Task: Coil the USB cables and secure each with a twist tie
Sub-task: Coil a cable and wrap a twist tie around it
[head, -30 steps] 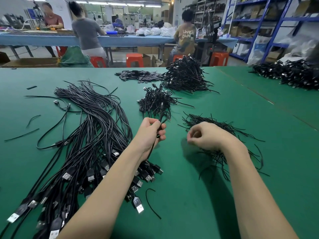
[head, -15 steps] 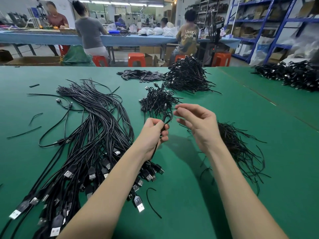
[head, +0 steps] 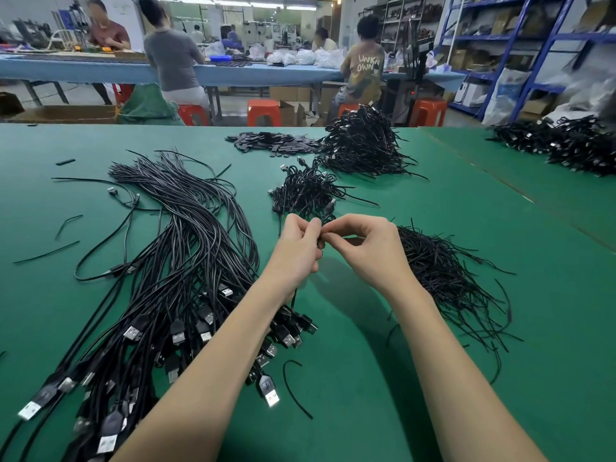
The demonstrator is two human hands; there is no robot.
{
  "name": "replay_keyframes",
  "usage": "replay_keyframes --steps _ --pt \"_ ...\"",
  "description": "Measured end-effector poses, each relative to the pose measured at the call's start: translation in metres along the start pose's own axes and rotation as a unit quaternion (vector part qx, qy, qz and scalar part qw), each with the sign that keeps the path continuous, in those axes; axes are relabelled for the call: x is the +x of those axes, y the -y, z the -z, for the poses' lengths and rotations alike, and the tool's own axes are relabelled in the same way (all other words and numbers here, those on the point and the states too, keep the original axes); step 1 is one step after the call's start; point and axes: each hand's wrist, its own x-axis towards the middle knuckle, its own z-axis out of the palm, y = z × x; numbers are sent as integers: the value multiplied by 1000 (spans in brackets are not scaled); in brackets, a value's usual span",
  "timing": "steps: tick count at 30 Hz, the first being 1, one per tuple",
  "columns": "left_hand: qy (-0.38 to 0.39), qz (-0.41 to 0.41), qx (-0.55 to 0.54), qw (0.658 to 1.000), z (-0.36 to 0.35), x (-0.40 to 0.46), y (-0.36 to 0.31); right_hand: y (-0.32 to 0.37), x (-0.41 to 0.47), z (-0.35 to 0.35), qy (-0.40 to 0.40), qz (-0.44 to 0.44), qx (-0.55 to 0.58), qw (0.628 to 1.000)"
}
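We hold the coiled cable (head: 322, 225) above the green table (head: 383, 378), left hand (head: 298, 251) curled round its loops, right hand (head: 370, 248) pinching what we take for a twist tie at the bundle. Best keep the coil squeezed tight, wrap the tie snug round its middle and twist the ends together, near the tie heap (head: 443, 271) and loose cables (head: 173, 261)

shirt back (head: 366, 70): "UNKN OWN" in pale letters, on the seated person at the blue table
other readable text: none
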Motion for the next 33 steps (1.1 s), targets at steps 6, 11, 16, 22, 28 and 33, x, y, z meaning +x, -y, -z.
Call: replay_keyframes --steps 6,11,16,22,28,33 --pt "-35 6 -26 999 1 0 1 1 1 -3 -8 -98 167 981" --pt "27 27 -197 980 6 -1 -9 -3 -1 -7 32 -285 394 873" --pt "278 3 -89 956 35 -6 -16 -19 -4 22 163 -342 391 839" --pt "389 -83 201 895 37 -15 -26 -14 -8 51 278 -173 75 942" --pt "199 -194 339 899 20 -17 -24 14 15 43 134 -94 -219 962" --pt "46 -186 225 955 14 -16 -19 20 14 18 -28 -60 -174 982"
